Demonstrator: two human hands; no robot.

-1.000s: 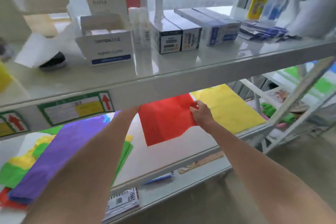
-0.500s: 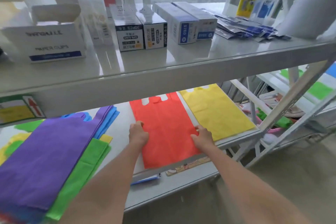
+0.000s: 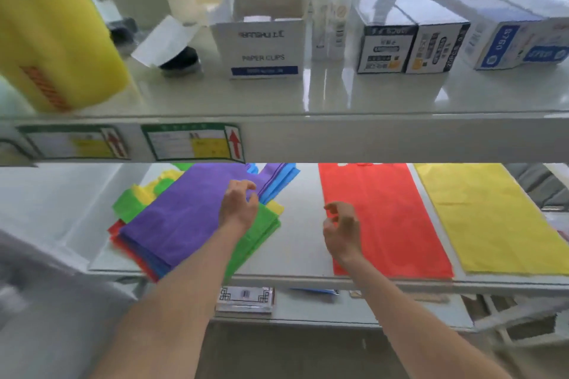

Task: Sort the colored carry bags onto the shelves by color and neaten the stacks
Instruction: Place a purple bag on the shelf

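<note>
both hands (image 3: 238, 206) lifted off red bag (image 3: 389, 218)

The upper shelf's front lip (image 3: 369, 138) hid the far ends of the purple bag (image 3: 184, 218), red bag (image 3: 385, 218) and yellow bag (image 3: 492, 218), so their handles mostly could not be seen. At nine o'clock a yellow container (image 3: 52, 34) was cut off by the left and top edges and smeared by blur, and the boxes (image 3: 517, 37) at two o'clock ran off the right edge with print too soft to read beyond a few digits. Beneath the purple bag only slivers of the mixed stack (image 3: 255, 231) showed, so its count could not be told, and at seven o'clock a grey blurred shape (image 3: 46, 301) could not be identified.
</note>
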